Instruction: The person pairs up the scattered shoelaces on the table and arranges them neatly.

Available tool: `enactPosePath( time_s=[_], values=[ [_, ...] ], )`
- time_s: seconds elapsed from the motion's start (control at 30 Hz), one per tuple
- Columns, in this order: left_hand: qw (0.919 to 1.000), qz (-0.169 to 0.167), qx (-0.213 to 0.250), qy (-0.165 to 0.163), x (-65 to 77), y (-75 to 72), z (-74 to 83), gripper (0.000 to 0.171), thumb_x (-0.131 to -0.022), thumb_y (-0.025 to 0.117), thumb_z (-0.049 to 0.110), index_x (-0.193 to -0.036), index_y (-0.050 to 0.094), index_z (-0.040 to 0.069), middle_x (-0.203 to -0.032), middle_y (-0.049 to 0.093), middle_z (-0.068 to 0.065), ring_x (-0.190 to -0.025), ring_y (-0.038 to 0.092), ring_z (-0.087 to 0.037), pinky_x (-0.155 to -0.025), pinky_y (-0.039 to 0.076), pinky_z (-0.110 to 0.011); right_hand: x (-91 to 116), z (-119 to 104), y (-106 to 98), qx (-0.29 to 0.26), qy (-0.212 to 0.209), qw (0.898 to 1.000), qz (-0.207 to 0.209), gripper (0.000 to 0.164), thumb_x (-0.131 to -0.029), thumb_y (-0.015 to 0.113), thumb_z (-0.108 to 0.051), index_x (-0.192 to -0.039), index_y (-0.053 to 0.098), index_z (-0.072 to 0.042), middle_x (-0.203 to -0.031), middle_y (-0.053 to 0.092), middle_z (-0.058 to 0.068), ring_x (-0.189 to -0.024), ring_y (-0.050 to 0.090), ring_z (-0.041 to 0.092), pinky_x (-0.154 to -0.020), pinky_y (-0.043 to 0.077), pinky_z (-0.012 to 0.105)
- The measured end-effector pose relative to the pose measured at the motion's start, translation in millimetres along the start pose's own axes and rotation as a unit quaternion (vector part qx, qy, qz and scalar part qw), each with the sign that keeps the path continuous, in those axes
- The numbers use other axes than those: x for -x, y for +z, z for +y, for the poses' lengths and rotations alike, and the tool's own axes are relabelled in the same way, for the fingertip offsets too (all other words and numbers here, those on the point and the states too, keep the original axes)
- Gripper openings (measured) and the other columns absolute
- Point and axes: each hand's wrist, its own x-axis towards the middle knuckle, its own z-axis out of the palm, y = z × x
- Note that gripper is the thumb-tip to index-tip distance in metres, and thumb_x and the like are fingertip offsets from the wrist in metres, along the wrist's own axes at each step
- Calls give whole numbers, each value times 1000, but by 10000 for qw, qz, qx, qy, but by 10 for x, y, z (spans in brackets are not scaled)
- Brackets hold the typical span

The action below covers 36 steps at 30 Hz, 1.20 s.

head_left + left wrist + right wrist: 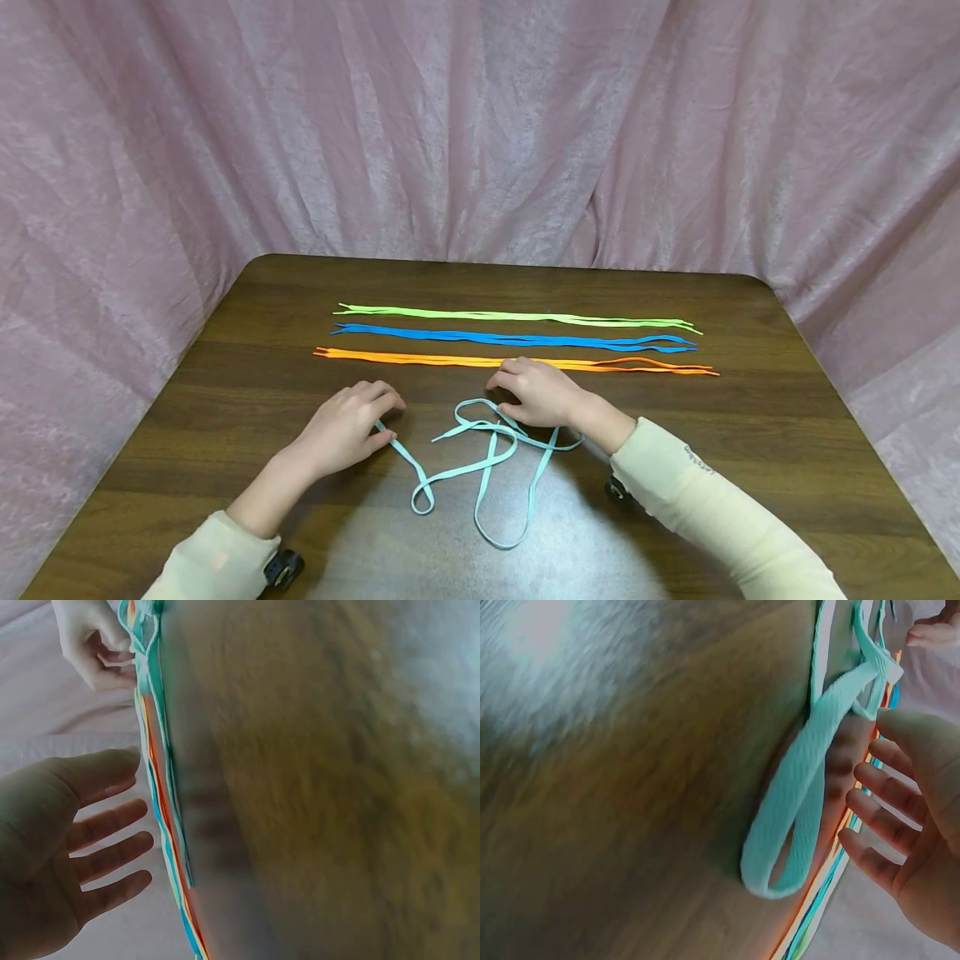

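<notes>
A mint-green shoelace [495, 460] lies in loose, crossing loops on the table between the two hands. My left hand [347, 427] is at its left end, and the end runs up by the thumb. In the left wrist view the fingers [112, 859] are spread and relaxed, with a gap between them and the lace [166, 757]. Over the lace's upper right loops is my right hand [543, 392], hiding part of them. Its fingers [889, 817] are loosely bent with nothing between them, and the thumb tip is right beside the lace [802, 802] in the right wrist view.
Beyond the hands, three laces lie stretched crosswise in doubled strands: orange [420, 359] nearest, blue [480, 337] behind it, yellow-green [480, 315] farthest. They rest on a brown wooden table [187, 433]. A pink curtain [480, 133] hangs past its far edge.
</notes>
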Motion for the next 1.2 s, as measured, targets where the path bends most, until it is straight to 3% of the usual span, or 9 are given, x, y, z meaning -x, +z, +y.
enactPosePath(
  time_s=[0.2,0.4,0.53,1.0,1.2],
  values=[
    [10000,-16,-6,-57,41,5,-9,32,-71,79,21,-100,65,15,-102,59,1,-90,56,-19,-75,48,-36,-53,-39,47,-61,-29,10000,71,21,-81,66,-23,-101,65,-15,-96,58,-1,-88,56,17,-79,46,31],
    [9999,-37,-11,-142,64,23,-55,31,-72,78,20,-99,65,14,-102,59,1,-91,56,-20,-75,48,-37,-63,-79,65,-16,4,10000,-80,9,-82,66,-21,-85,59,-15,-82,51,-4,-73,46,11,-65,41,25],
    [9996,-95,24,-254,66,3,-120,30,-72,78,20,-100,65,14,-102,60,0,-91,57,-20,-75,48,-38,-58,-88,73,16,-67,10000,-31,12,-82,64,-13,-76,54,-15,-75,46,-6,-67,42,9,-61,38,23],
    [9972,-425,291,-546,30,-44,-359,31,-73,77,16,-102,65,11,-103,59,-3,-94,57,-23,-78,49,-41,-1,-93,61,-18,-82,9995,314,11,-88,58,-11,-83,50,-16,-75,47,-8,-62,42,6,-56,37,19],
    [9969,-563,333,-430,19,-11,-373,30,-72,78,15,-99,66,13,-97,58,0,-88,56,-20,-74,48,-38,2,-109,46,-14,-201,9985,517,10,-86,59,-9,-84,52,-15,-77,50,-7,-66,45,7,-58,41,21]
  ],
)
